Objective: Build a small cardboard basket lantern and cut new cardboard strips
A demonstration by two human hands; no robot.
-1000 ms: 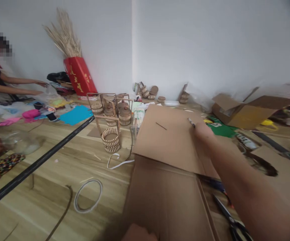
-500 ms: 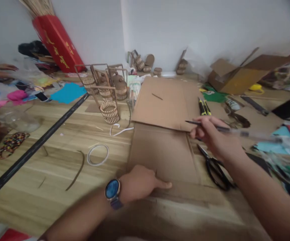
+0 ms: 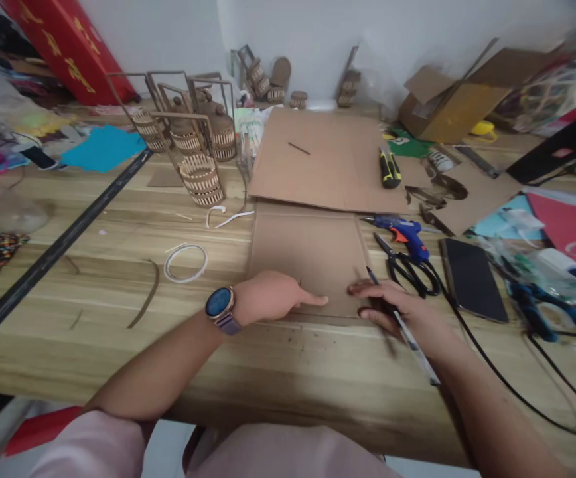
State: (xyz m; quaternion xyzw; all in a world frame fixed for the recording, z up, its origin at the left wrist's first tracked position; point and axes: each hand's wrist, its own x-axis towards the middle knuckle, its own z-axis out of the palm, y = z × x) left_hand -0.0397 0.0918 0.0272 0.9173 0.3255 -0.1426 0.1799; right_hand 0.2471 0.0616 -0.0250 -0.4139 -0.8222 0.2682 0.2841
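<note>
A lower cardboard sheet [image 3: 308,242] lies before me, its far end under a larger cardboard piece [image 3: 322,172]. On its front edge rests my left hand [image 3: 273,297], fingers curled under and thumb stretched to the right; a thin dark tip shows by the knuckle, and what the fingers hold is hidden. My right hand [image 3: 402,309] is at the sheet's right front corner, fingertips on the cardboard. A pen [image 3: 415,348] is held in it, slanting between thumb and fingers with its tip pointing away from me.
Right of the sheet lie black scissors [image 3: 412,272], a blue glue gun [image 3: 410,236] and a phone [image 3: 474,279]. A yellow-black utility knife [image 3: 390,169] lies on the larger cardboard. Small woven baskets [image 3: 202,179] and a white tape ring [image 3: 186,263] are on the left.
My right hand has come down from above the cardboard to its front right corner, the pen now slanting back toward me. My left hand stays on the sheet. The view has tilted down.
</note>
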